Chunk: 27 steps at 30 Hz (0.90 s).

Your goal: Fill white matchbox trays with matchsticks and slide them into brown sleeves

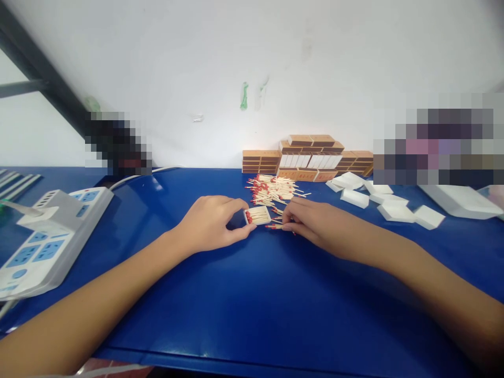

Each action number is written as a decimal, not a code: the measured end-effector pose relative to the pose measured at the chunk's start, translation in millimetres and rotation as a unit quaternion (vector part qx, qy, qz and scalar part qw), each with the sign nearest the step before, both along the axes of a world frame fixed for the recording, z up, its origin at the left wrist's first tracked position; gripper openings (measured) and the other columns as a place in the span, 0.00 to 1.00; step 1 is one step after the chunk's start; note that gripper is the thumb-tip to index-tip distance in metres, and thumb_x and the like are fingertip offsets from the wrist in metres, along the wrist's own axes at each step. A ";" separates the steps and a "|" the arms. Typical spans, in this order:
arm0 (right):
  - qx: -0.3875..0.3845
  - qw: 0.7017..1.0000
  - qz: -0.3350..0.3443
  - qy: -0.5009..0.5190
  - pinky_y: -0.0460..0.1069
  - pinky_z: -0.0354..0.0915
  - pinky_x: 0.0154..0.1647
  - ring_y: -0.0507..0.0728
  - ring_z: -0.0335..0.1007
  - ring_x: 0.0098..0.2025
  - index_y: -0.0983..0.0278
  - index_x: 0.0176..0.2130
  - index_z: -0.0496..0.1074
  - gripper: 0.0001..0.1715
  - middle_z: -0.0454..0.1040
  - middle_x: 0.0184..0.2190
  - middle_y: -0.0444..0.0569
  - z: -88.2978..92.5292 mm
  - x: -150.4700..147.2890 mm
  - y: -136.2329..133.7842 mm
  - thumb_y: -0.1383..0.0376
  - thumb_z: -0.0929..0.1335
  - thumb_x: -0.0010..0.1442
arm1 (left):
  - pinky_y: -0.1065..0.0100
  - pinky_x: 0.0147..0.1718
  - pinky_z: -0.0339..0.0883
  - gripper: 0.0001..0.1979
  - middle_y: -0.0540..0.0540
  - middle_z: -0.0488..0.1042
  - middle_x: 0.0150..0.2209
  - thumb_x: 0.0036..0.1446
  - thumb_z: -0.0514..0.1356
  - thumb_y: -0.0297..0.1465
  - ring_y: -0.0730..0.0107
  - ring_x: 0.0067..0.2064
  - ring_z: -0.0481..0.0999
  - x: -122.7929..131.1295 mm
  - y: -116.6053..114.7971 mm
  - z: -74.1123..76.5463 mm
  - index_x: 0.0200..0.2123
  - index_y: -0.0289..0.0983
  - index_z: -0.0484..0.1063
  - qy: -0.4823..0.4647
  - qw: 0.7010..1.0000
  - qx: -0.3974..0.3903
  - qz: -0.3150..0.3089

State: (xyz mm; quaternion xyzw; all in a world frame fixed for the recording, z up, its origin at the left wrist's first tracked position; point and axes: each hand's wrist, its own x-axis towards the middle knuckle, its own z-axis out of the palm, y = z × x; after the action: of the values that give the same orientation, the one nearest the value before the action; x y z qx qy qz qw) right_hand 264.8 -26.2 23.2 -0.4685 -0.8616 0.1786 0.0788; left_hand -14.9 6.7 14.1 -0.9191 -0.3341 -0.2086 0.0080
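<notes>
On the blue table (252, 294) my left hand (210, 223) pinches a small white matchbox tray (258, 214) between thumb and forefinger; red-tipped matches lie in the tray. Just to its right, my right hand (315, 223) has its fingers closed on a few loose matches (274, 226) lying on the table. Behind both hands lies a pile of red-tipped matches (271, 190).
Stacked brown matchboxes (311, 156) stand against the white wall. Several white inner trays (388, 202) lie at the right, beside a larger white tray (460, 201). A white and blue power strip (47, 236) sits at the left. Blurred patches hide things at the back.
</notes>
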 end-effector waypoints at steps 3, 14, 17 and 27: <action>0.020 1.000 -0.019 0.005 0.51 0.63 0.36 0.58 0.71 0.37 0.61 0.39 0.69 0.15 0.74 0.38 0.51 7.4 3.8 1.1 0.57 0.60 0.74 | 0.69 0.26 0.56 0.16 0.53 0.71 0.25 0.63 0.62 0.44 0.73 0.25 0.70 0.6 -0.1 0.3 0.46 0.38 0.79 0.008 1.000 -0.008 0.004; 0.106 0.993 0.031 -0.046 0.51 0.61 0.32 0.58 0.73 0.35 0.63 0.43 0.70 0.11 0.75 0.42 0.53 -4.6 -26.6 -13.6 0.62 0.61 0.74 | 0.68 0.27 0.61 0.16 0.51 0.75 0.26 0.64 0.63 0.43 0.70 0.27 0.73 12.0 -19.5 -8.1 0.43 0.37 0.78 0.002 0.998 -0.016 -0.069; 0.105 0.993 0.036 -0.041 0.51 0.62 0.33 0.58 0.74 0.36 0.64 0.45 0.70 0.13 0.74 0.43 0.53 -5.0 -26.1 -14.9 0.59 0.62 0.75 | 0.68 0.27 0.60 0.16 0.51 0.74 0.26 0.65 0.63 0.43 0.70 0.27 0.73 12.0 -18.6 -8.9 0.43 0.37 0.78 0.007 0.998 -0.019 -0.067; 0.062 0.997 0.036 -0.021 0.52 0.63 0.36 0.58 0.73 0.37 0.62 0.41 0.71 0.10 0.75 0.42 0.52 4.0 -15.4 -7.7 0.64 0.63 0.73 | 0.67 0.28 0.62 0.16 0.52 0.75 0.27 0.64 0.63 0.45 0.70 0.28 0.74 12.1 -17.1 -7.1 0.44 0.38 0.78 0.020 0.997 -0.043 -0.060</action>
State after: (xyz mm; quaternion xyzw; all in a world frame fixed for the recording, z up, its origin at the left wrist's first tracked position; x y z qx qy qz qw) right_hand 249.4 -33.9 27.2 -0.4354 -0.8887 0.1172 0.0829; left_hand -2.9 -10.4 7.1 -0.9411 -0.2867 -0.1751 -0.0377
